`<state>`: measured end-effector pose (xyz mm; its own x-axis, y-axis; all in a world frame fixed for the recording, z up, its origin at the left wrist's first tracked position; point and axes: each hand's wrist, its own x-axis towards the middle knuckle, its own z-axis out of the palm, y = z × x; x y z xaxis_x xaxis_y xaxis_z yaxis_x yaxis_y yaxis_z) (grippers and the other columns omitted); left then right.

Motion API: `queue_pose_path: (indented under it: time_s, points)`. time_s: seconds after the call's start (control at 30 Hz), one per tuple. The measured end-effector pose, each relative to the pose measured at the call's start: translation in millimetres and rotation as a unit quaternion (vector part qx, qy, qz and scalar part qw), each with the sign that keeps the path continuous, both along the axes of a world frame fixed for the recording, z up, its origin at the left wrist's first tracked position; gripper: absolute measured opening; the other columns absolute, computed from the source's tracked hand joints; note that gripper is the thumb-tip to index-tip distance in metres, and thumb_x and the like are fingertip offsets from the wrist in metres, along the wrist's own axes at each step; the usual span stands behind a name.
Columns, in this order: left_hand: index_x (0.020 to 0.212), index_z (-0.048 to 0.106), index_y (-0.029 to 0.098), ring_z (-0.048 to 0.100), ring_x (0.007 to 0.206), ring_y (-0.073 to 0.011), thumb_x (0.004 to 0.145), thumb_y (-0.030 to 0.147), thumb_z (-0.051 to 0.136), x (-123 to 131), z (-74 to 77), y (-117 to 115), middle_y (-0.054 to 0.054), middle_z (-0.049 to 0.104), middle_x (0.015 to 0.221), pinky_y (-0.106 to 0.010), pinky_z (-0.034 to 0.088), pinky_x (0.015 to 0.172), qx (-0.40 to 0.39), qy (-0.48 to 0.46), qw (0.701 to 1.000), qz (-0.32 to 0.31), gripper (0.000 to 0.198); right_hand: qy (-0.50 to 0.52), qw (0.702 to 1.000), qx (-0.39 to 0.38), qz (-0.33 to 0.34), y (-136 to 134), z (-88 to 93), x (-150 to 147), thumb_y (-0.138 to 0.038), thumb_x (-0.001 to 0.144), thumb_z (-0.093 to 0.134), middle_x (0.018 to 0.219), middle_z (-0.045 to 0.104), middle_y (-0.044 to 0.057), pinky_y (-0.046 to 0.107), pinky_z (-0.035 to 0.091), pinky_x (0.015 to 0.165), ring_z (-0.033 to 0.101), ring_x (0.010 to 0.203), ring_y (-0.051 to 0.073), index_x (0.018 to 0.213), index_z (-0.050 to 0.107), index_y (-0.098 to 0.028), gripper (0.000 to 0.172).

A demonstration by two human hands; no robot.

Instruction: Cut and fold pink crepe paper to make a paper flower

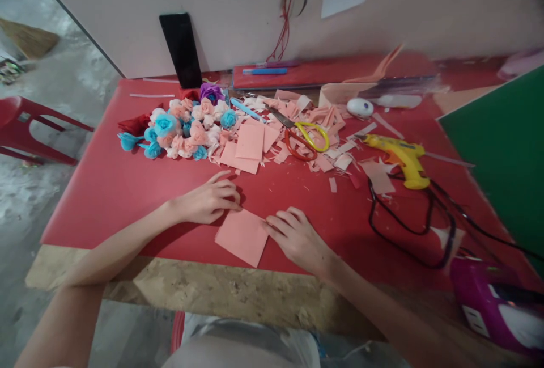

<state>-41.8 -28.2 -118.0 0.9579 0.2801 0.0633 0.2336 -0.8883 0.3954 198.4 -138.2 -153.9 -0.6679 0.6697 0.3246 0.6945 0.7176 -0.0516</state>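
A pink paper square (242,236) lies near the front edge of the red table (106,186). My left hand (208,199) rests just above its upper left corner, fingers loosely curled and pointing right. My right hand (297,236) lies flat on the table with its fingertips touching the square's right corner. Neither hand holds anything. Behind the hands lie more pink squares (246,147) and a heap of paper scraps.
A pile of pink, blue and purple paper flowers (182,127) sits at the back left. Scissors (304,135), a yellow glue gun (403,158) with black cord, a black phone (182,50), a green board (505,158) and a red chair (25,124) surround the spot.
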Motion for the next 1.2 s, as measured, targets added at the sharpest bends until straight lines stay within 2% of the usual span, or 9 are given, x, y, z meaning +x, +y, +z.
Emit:
queue_pose_path:
  time_s: [0.17, 0.3, 0.53, 0.73, 0.9, 1.0, 1.1, 1.13, 1.2]
  points:
    - [0.103, 0.061, 0.018, 0.055, 0.098, -0.0169, 0.091, 0.02, 0.039, 0.9, -4.3, -16.6, -0.006, 0.065, 0.102, -0.039, 0.034, 0.101, -0.004, -0.011, 0.996, 0.093, 0.026, 0.014, 1.0, 0.011, 0.004, 0.7, 0.7, -0.9, -0.006, 0.082, 0.04, 0.092, 0.067, 0.008, 0.037, 0.035, 0.084, 0.048, 0.087, 0.021, 0.102, 0.065, -0.013, 0.033]
    - [0.106, 0.058, 0.016, 0.055, 0.093, -0.0186, 0.087, 0.03, 0.051, 2.6, -8.0, -23.1, -0.007, 0.063, 0.1, -0.037, 0.04, 0.088, -0.027, 0.006, 0.986, 0.165, 0.025, 0.028, 1.0, 0.006, 0.006, 1.8, 1.8, -2.0, -0.005, 0.082, 0.039, 0.093, 0.067, 0.008, 0.037, 0.035, 0.085, 0.048, 0.088, 0.021, 0.101, 0.065, -0.011, 0.033]
    - [0.079, 0.059, 0.017, 0.057, 0.089, -0.018, 0.076, 0.02, 0.061, 9.3, -2.7, -20.1, -0.002, 0.063, 0.086, -0.039, 0.037, 0.092, -0.19, 0.008, 0.956, 0.222, 0.004, 0.133, 0.988, -0.074, -0.004, 2.3, 0.3, -2.3, -0.006, 0.083, 0.039, 0.089, 0.068, 0.01, 0.039, 0.036, 0.085, 0.049, 0.088, 0.022, 0.097, 0.065, -0.012, 0.03]
    - [0.081, 0.06, 0.015, 0.06, 0.073, -0.0118, 0.08, 0.02, 0.052, 14.2, 11.2, -25.3, -0.002, 0.067, 0.081, -0.023, 0.046, 0.069, -0.299, -0.033, 0.92, 0.251, 0.01, 0.235, 0.952, -0.17, -0.097, 9.6, 13.9, -7.2, -0.019, 0.086, 0.048, 0.087, 0.068, 0.008, 0.034, 0.044, 0.074, 0.056, 0.084, 0.02, 0.097, 0.063, -0.015, 0.019]
    - [0.079, 0.062, 0.014, 0.058, 0.071, -0.0109, 0.075, 0.026, 0.06, 23.9, 24.5, -26.0, -0.002, 0.065, 0.078, -0.022, 0.045, 0.068, -0.44, -0.13, 0.839, 0.291, 0.013, 0.329, 0.896, -0.28, -0.105, 24.6, 42.5, -14.1, -0.026, 0.082, 0.056, 0.065, 0.068, 0.001, 0.024, 0.045, 0.056, 0.058, 0.058, 0.013, 0.074, 0.066, -0.019, 0.015]
    - [0.085, 0.066, 0.014, 0.058, 0.073, -0.0117, 0.073, 0.034, 0.064, 29.8, 35.0, -24.8, -0.004, 0.066, 0.082, -0.022, 0.046, 0.068, -0.526, -0.251, 0.751, 0.31, 0.023, 0.359, 0.886, -0.263, -0.131, 33.2, 63.0, -13.0, -0.025, 0.082, 0.053, 0.065, 0.069, 0.002, 0.022, 0.044, 0.051, 0.06, 0.055, 0.012, 0.071, 0.066, -0.018, 0.019]
    - [0.091, 0.068, 0.015, 0.061, 0.083, -0.0154, 0.067, 0.046, 0.07, 37.7, 45.1, -27.2, -0.006, 0.067, 0.091, -0.023, 0.048, 0.072, -0.589, -0.381, 0.647, 0.298, 0.04, 0.468, 0.823, -0.254, -0.2, 40.8, 80.0, -9.4, -0.027, 0.078, 0.058, 0.07, 0.071, 0.001, 0.022, 0.048, 0.055, 0.064, 0.061, 0.014, 0.072, 0.068, -0.018, 0.015]
    - [0.093, 0.068, 0.015, 0.061, 0.085, -0.0162, 0.063, 0.045, 0.074, 41.3, 48.1, -28.8, -0.006, 0.067, 0.093, -0.024, 0.049, 0.073, -0.595, -0.4, 0.632, 0.295, 0.042, 0.509, 0.794, -0.251, -0.219, 43.2, 83.8, -8.3, -0.028, 0.075, 0.061, 0.069, 0.071, 0.0, 0.022, 0.048, 0.057, 0.064, 0.062, 0.014, 0.072, 0.069, -0.02, 0.012]
    - [0.093, 0.068, 0.016, 0.061, 0.083, -0.0156, 0.057, 0.036, 0.08, 49.9, 53.3, -32.0, -0.005, 0.068, 0.091, -0.024, 0.049, 0.074, -0.593, -0.4, 0.63, 0.303, 0.043, 0.574, 0.745, -0.241, -0.238, 47.6, 88.5, -6.9, -0.029, 0.071, 0.066, 0.068, 0.071, -0.001, 0.022, 0.049, 0.057, 0.063, 0.061, 0.014, 0.07, 0.071, -0.022, 0.009]
